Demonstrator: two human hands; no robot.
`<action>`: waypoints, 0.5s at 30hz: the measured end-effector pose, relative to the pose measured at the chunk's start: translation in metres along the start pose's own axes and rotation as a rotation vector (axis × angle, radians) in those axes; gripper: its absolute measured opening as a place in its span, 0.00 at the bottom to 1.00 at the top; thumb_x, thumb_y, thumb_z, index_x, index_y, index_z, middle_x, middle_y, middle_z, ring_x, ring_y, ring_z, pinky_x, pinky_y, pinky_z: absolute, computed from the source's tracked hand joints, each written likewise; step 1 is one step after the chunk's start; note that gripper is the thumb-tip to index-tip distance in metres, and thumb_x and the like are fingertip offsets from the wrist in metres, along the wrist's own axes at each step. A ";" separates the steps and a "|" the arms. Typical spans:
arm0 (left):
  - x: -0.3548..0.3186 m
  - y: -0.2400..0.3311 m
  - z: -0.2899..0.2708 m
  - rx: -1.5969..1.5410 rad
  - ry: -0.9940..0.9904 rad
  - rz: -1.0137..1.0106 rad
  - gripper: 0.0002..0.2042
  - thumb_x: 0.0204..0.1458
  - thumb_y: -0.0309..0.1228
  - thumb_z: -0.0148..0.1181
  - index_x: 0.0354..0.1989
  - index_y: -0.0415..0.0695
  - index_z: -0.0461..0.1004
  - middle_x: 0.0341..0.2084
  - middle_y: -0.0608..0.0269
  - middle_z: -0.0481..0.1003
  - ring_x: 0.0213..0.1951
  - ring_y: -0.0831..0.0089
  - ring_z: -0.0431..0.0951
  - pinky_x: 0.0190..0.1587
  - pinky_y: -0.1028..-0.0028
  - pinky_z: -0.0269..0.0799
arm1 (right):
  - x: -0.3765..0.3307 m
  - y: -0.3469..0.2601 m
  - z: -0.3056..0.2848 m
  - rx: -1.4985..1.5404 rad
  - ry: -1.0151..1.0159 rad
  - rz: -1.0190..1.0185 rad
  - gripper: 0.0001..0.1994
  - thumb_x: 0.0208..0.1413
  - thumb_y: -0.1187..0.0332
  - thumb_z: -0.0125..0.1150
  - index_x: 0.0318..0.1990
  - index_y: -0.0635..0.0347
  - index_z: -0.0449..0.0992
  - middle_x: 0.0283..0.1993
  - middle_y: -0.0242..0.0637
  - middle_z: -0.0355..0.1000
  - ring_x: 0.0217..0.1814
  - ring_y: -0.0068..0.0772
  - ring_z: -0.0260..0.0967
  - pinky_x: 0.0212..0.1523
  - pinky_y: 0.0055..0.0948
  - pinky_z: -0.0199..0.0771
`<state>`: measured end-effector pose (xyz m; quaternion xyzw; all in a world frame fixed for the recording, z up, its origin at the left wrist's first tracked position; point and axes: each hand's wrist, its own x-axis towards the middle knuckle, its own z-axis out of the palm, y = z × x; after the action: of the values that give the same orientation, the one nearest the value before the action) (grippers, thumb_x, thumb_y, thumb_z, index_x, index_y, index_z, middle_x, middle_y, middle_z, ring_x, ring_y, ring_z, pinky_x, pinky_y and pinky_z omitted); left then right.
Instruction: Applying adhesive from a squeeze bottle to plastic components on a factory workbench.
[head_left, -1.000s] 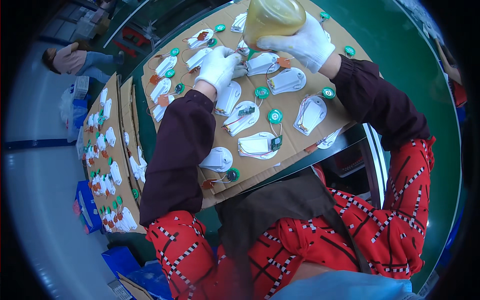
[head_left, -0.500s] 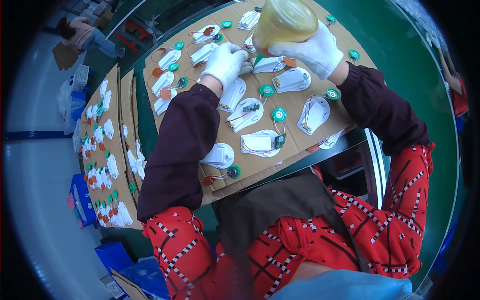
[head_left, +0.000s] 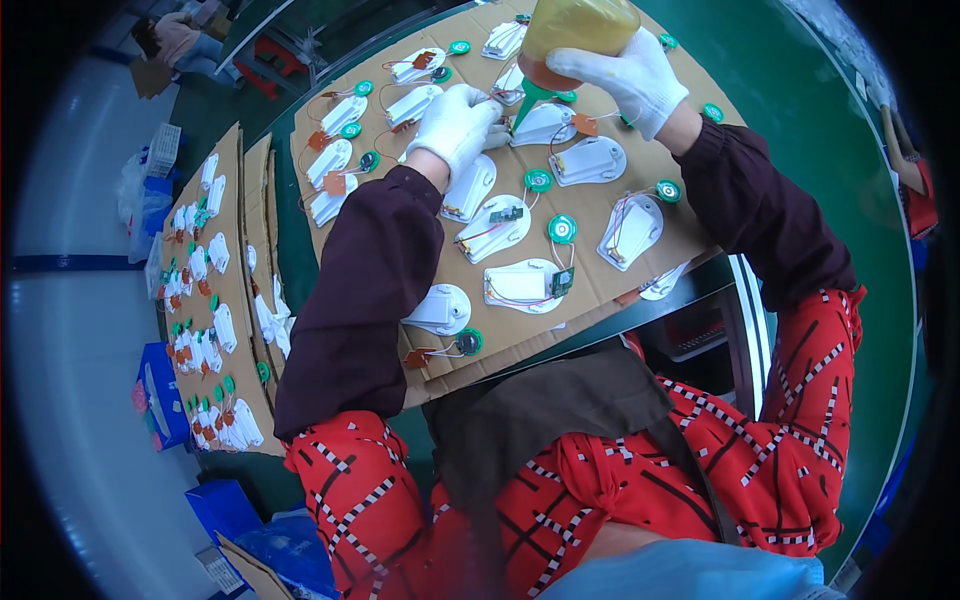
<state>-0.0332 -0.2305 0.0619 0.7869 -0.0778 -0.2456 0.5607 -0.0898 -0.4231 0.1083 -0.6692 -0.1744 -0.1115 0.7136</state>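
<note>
My right hand (head_left: 635, 85), in a white glove, is wrapped round a squeeze bottle (head_left: 580, 30) of yellowish liquid, held tilted. Its green nozzle (head_left: 529, 103) points down at the left end of a white plastic housing (head_left: 543, 124) with an orange-brown tab on a wire. Whether liquid is coming out is too small to tell. Just left of the nozzle tip, my gloved left hand (head_left: 455, 130) has its fingers drawn together at the housing's wired end; what they pinch is hidden. Similar housings, with wires and green round discs (head_left: 562, 229), lie around both hands.
The housings lie on a cardboard sheet (head_left: 595, 290) on a green table (head_left: 800, 150). More cardboard (head_left: 235, 330) with parts is at the left. Blue bins (head_left: 165, 395) stand beyond it. A person (head_left: 180, 45) is at the far upper left, and another person's arm (head_left: 905, 165) shows at the right edge.
The bottle has risen slightly, so more of its green nozzle shows. My left hand stays at nearly the same spot. The person at the far upper left has changed posture.
</note>
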 end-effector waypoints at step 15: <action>0.000 -0.003 0.000 -0.057 -0.007 -0.029 0.11 0.53 0.29 0.47 0.39 0.32 0.65 0.37 0.48 0.72 0.37 0.63 0.77 0.40 0.73 0.75 | 0.004 0.036 -0.015 -0.350 0.051 -0.031 0.24 0.43 0.64 0.68 0.48 0.62 0.69 0.43 0.36 0.72 0.44 0.27 0.69 0.46 0.25 0.70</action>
<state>-0.0334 -0.2292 0.0595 0.7708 -0.0612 -0.2585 0.5790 -0.0706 -0.4346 0.0765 -0.7773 -0.1444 -0.1683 0.5888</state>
